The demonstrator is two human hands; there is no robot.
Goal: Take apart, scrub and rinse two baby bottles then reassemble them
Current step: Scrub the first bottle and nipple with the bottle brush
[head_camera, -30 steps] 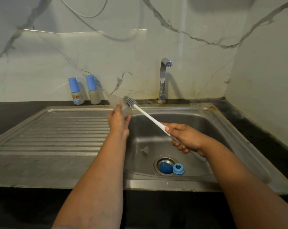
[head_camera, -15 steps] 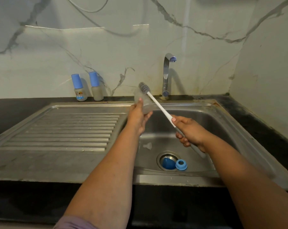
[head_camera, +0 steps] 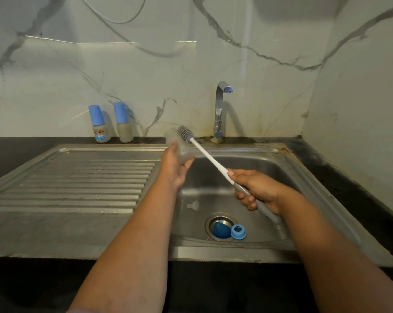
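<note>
Resting in left hand [head_camera: 174, 170] fingers: clear bottle [head_camera: 178, 146].

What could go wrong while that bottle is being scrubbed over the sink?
The small clear teat lies loose on the steel sink floor near the open drain; running water might wash it there. The dark blue dome cap already sits in the drain and may slow draining. The left hand holds the clear plastic bottle tilted, and the right hand pushing the white-handled grey bottle brush could knock it loose.
</note>
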